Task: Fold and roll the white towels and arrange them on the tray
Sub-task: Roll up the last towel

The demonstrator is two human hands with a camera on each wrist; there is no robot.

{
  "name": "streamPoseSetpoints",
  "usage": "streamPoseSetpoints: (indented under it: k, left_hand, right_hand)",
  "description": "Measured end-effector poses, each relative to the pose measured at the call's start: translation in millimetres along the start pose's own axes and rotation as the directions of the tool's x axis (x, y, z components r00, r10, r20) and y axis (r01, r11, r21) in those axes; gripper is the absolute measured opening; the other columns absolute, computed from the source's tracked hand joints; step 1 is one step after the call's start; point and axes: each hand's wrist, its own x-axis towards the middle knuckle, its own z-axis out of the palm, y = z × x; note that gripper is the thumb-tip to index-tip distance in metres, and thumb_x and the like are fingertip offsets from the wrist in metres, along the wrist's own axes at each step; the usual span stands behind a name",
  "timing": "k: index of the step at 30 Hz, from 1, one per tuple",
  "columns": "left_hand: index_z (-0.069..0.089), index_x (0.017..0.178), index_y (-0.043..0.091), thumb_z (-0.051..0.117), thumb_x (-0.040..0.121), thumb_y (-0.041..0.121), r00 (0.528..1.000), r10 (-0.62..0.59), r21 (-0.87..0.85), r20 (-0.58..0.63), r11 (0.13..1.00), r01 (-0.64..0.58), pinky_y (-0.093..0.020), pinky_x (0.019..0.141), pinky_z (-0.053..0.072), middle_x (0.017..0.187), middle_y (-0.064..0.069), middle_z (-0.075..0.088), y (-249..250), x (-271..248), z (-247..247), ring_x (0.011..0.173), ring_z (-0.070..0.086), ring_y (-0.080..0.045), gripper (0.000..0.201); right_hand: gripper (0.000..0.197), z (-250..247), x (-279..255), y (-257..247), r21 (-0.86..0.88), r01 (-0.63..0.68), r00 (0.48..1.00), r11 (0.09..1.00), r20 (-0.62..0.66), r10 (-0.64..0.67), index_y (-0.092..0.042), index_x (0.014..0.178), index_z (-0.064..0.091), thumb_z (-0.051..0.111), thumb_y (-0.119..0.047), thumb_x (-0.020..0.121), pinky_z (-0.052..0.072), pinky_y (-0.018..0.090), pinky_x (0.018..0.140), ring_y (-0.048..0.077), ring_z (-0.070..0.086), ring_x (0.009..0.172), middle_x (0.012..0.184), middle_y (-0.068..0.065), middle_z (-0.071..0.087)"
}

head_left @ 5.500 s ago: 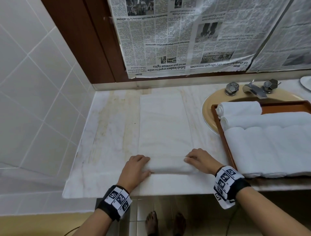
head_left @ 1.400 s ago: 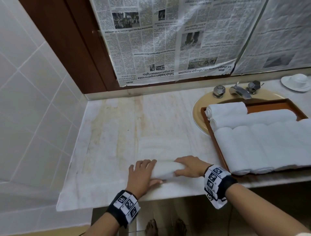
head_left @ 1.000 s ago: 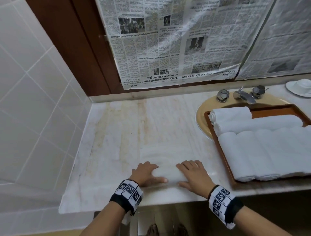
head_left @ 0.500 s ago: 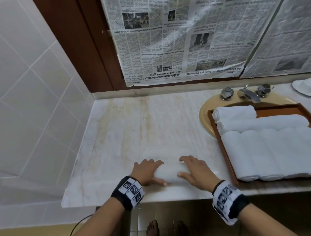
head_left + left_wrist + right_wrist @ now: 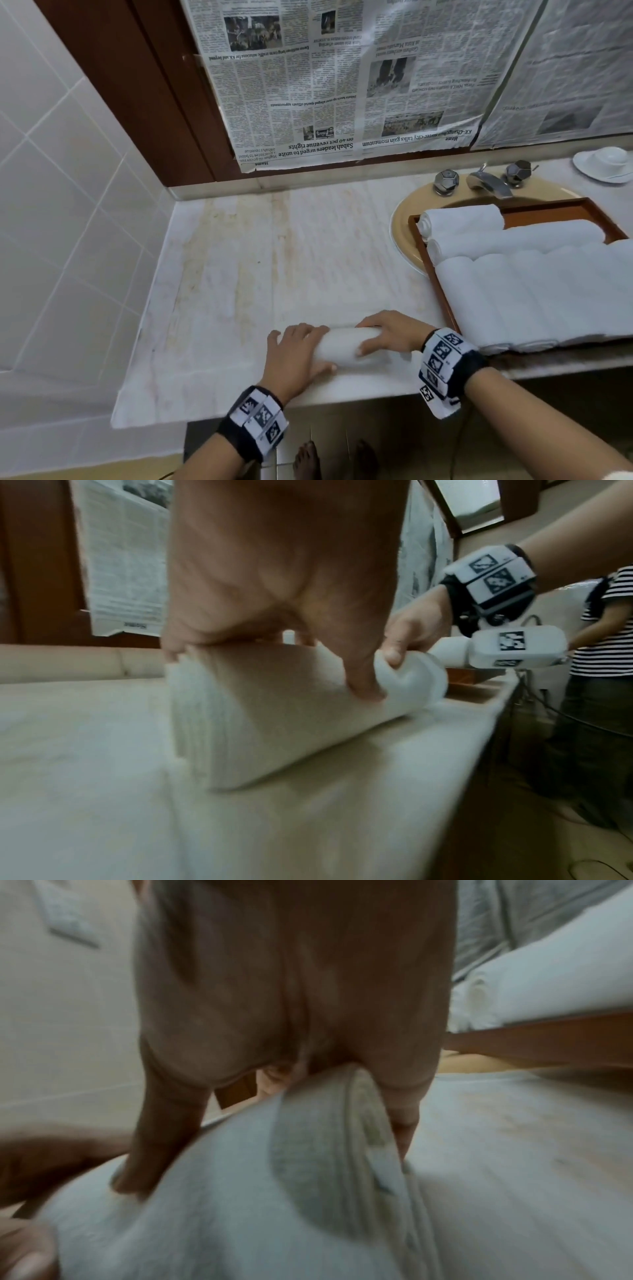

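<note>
A white towel (image 5: 344, 346) lies as a thick roll near the counter's front edge. My left hand (image 5: 308, 349) grips its left end, thumb on the near side and fingers over the top. My right hand (image 5: 376, 337) grips the right end the same way. The left wrist view shows the towel (image 5: 274, 710) under my left hand (image 5: 274, 588), with my right hand (image 5: 414, 626) at the far end. The right wrist view shows the spiral end of the towel (image 5: 329, 1137). A brown tray (image 5: 419, 236) on the right holds several rolled towels (image 5: 548, 298).
The tray sits over a yellowish sink (image 5: 402, 219) with a faucet (image 5: 488, 181). A white dish (image 5: 604, 164) stands at the back right. Newspaper (image 5: 342, 85) covers the wall behind, and a tiled wall (image 5: 68, 205) closes the left. A person in a striped shirt (image 5: 609, 631) stands at the right.
The flat towel strip has been rolled up into a thick roll at the front edge. In the last half second both hands have stayed on its ends, curling closer round it.
</note>
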Motion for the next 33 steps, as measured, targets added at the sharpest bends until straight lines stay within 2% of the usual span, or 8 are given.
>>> streamPoseSetpoints:
  k: [2,5,7,11,15,18,28,33]
  left_hand:
    - [0.041,0.142,0.044,0.053,0.082,0.076,0.995,0.016,-0.105,0.102,0.995,-0.005,-0.043,0.103,0.03,0.137,0.009,0.05,-9.7,11.8,-11.5,0.127,0.044,-0.017,0.069]
    - [0.053,0.134,0.041,0.062,0.077,0.075,0.967,0.031,-0.262,0.252,0.964,0.038,-0.043,0.103,0.038,0.132,0.007,0.057,-22.2,34.4,-24.3,0.123,0.05,-0.018,0.067]
    - [0.056,0.131,0.038,0.064,0.074,0.074,0.947,0.029,-0.333,0.319,0.939,0.084,-0.044,0.105,0.041,0.133,0.007,0.06,-28.4,44.2,-27.3,0.123,0.053,-0.019,0.068]
    - [0.037,0.145,0.04,0.055,0.083,0.076,0.957,-0.031,-0.267,0.29,0.957,0.112,-0.046,0.108,0.035,0.143,0.007,0.052,-22.7,40.1,-22.5,0.128,0.049,-0.021,0.074]
    - [0.023,0.15,0.036,0.041,0.083,0.082,0.999,-0.01,-0.091,0.038,0.996,0.014,-0.05,0.109,0.028,0.154,0.008,0.03,-7.5,9.6,-3.0,0.137,0.031,-0.021,0.083]
    - [0.02,0.15,0.036,0.047,0.076,0.084,1.0,-0.011,-0.009,-0.005,1.0,0.011,-0.048,0.108,0.029,0.154,0.009,0.027,-4.2,4.3,6.7,0.138,0.028,-0.019,0.092]
    - [0.024,0.153,0.029,0.07,0.066,0.077,0.888,-0.094,-0.054,0.449,0.99,0.132,-0.046,0.109,0.038,0.147,-0.004,0.034,-3.5,44.2,-27.4,0.132,0.042,-0.027,0.11]
    - [0.043,0.139,0.028,0.081,0.068,0.056,0.873,-0.041,-0.144,0.486,0.982,0.126,-0.037,0.1,0.044,0.13,-0.002,0.054,12.5,34.2,-19.9,0.118,0.052,-0.023,0.086]
  right_hand:
    - [0.057,6.1,-7.2,5.3,0.028,0.005,0.992,1.0,-0.128,-0.001,-0.028,0.125,0.061,0.069,-0.062,0.079,0.042,0.03,0.094,0.012,0.055,0.111,0.117,-0.015,0.058]
    - [0.056,32.9,-15.7,13.3,-0.42,0.051,0.871,0.906,-0.425,-0.246,-0.027,0.127,0.054,0.054,-0.065,0.085,0.042,0.04,0.095,0.017,0.054,0.109,0.122,-0.006,0.055]
    - [0.069,56.1,-15.2,14.9,-0.638,-0.007,0.857,0.77,-0.401,-0.324,-0.022,0.129,0.052,0.06,-0.065,0.076,0.043,0.047,0.094,0.025,0.057,0.108,0.122,0.002,0.058]
    - [0.085,53.6,-2.4,14.9,-0.69,-0.034,0.893,0.723,-0.345,-0.287,-0.02,0.132,0.044,0.075,-0.049,0.059,0.039,0.05,0.091,0.028,0.06,0.102,0.117,0.004,0.058]
    - [0.073,11.8,7.6,4.3,-0.596,0.039,0.979,0.802,-0.136,-0.149,-0.027,0.145,0.035,0.058,-0.053,0.081,0.035,0.044,0.097,0.025,0.047,0.12,0.133,0.001,0.048]
    - [0.07,-7.1,13.5,-1.7,-0.474,0.034,0.998,0.88,-0.035,-0.058,-0.033,0.141,0.044,0.065,-0.053,0.077,0.035,0.043,0.099,0.021,0.037,0.123,0.132,-0.001,0.042]
    - [0.082,-20.0,3.1,-2.8,-0.257,-0.053,0.988,0.965,0.125,0.087,-0.031,0.146,0.037,0.071,-0.046,0.072,0.047,0.039,0.096,0.023,0.051,0.115,0.127,0.001,0.051]
    - [0.061,-9.7,-8.7,6.0,-0.332,-0.086,0.97,0.939,0.187,0.155,-0.019,0.11,0.06,0.071,-0.054,0.061,0.056,0.039,0.085,0.02,0.061,0.094,0.108,0.001,0.064]
